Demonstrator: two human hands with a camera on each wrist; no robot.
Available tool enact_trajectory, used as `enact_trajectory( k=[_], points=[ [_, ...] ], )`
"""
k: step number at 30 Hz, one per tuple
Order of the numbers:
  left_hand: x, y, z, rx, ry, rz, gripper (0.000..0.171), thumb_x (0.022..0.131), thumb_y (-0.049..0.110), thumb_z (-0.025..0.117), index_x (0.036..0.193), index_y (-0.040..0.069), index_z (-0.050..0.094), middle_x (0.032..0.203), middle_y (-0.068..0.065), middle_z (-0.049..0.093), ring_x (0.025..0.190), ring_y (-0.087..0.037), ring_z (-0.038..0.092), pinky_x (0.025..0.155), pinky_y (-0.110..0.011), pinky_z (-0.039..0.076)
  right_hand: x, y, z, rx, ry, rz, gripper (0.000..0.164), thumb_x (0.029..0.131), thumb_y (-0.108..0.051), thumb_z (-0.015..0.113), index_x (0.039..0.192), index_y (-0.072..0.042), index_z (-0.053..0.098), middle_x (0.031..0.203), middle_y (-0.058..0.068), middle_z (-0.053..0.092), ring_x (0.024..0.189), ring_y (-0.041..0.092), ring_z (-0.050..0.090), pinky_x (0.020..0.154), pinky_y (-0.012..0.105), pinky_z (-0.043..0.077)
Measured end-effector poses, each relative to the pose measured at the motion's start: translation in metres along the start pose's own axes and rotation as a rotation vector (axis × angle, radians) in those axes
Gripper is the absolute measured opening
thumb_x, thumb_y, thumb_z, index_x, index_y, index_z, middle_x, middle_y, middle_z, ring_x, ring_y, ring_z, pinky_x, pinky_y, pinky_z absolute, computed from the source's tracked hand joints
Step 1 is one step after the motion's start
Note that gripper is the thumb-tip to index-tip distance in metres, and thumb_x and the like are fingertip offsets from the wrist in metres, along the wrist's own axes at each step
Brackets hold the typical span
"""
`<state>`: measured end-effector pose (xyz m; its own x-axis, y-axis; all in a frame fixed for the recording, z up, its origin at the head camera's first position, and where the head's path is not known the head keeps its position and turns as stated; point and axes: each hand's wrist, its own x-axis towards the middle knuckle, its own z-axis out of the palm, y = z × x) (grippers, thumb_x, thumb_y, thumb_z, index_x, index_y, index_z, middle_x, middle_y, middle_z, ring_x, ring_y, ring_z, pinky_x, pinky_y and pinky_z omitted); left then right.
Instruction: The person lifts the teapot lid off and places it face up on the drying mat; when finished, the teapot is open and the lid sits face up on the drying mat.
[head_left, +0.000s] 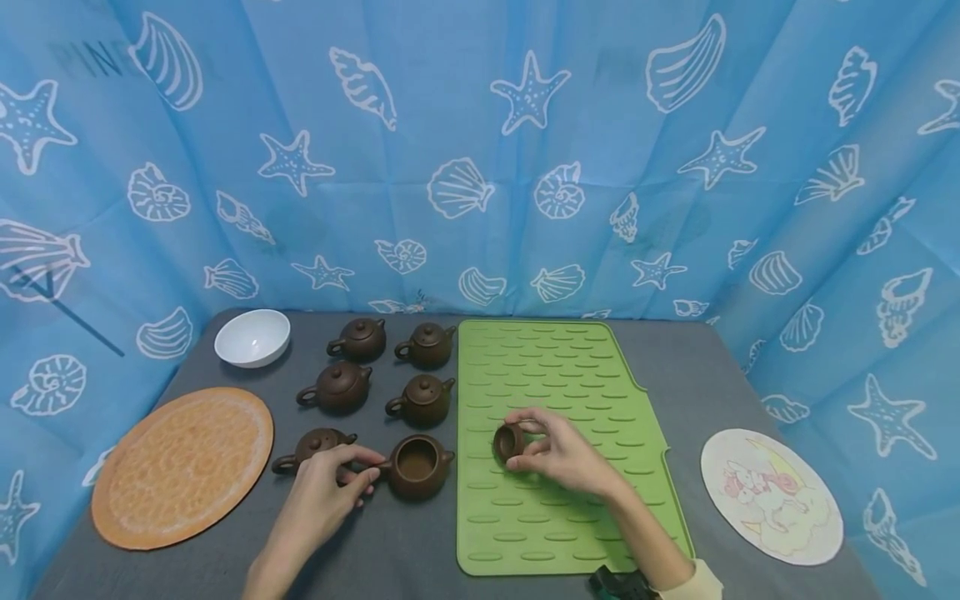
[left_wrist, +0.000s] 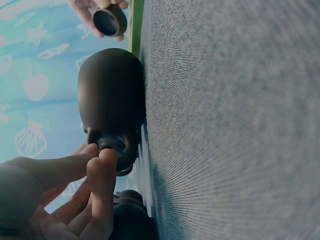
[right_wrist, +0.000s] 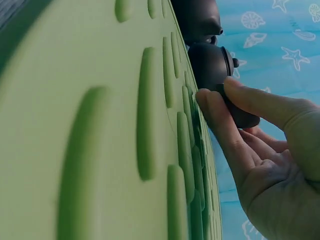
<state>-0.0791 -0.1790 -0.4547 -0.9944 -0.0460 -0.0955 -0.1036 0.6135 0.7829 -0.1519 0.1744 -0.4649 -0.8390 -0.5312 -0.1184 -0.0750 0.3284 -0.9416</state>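
Observation:
My left hand pinches the handle of a dark brown teapot. This teapot has no lid on, and its open top shows in the head view; its spout points right. Over the green ridged mat, my right hand holds a small brown cup between thumb and fingers. The cup is tilted with its mouth toward the lower left. In the right wrist view the fingers hide part of the cup. A lidded teapot stands just behind my left hand and is partly covered by it.
Several more lidded brown teapots stand in two columns left of the mat. A white bowl is at the back left, with an orange-brown round placemat before it. A round white printed mat lies at the right.

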Motion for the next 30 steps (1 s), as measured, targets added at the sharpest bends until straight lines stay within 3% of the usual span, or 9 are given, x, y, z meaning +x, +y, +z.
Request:
enact_trajectory(
  k=[5,12,27,30],
  points=[
    [0.0000,0.0008,0.0004,0.001,0.004,0.008,0.020,0.093,0.003,0.083,0.105,0.019,0.083,0.099,-0.001,0.080,0.063,-0.009,0.070,0.058,-0.023,0.055,-0.0013,0.0030,-0.0028,-0.017,-0.043,-0.008,0.060,0.095,-0.006,0.082,0.147,0.007,0.056,0.149,0.036,0.059,0.096,0.024,0.081,0.077,0.027,0.065],
    [-0.0001,0.0010,0.0003,-0.002,0.007,0.007,0.020,0.092,0.002,0.083,0.105,0.018,0.083,0.100,-0.002,0.081,0.063,-0.008,0.069,0.057,-0.023,0.055,-0.0025,0.0034,-0.0054,-0.047,-0.084,-0.010,0.058,0.095,0.001,0.079,0.148,0.004,0.055,0.133,0.029,0.066,0.074,0.013,0.072,0.064,0.024,0.056],
    [0.0005,0.0011,0.0000,0.010,-0.005,0.005,0.020,0.093,0.002,0.082,0.107,0.017,0.082,0.105,-0.002,0.081,0.066,-0.009,0.070,0.057,-0.024,0.054,0.0006,-0.0004,-0.0061,-0.242,-0.087,-0.063,0.066,0.093,-0.013,0.086,0.150,-0.002,0.054,0.145,0.024,0.063,0.078,0.009,0.071,0.069,0.027,0.061],
    [0.0004,0.0018,0.0000,0.009,-0.006,0.002,0.019,0.093,0.004,0.083,0.107,0.017,0.082,0.106,-0.002,0.081,0.066,-0.009,0.070,0.057,-0.024,0.054,-0.0001,-0.0041,-0.0077,-0.271,-0.070,-0.055,0.065,0.095,-0.018,0.085,0.151,-0.004,0.054,0.121,0.020,0.072,0.066,0.007,0.065,0.061,0.027,0.057]
  ],
)
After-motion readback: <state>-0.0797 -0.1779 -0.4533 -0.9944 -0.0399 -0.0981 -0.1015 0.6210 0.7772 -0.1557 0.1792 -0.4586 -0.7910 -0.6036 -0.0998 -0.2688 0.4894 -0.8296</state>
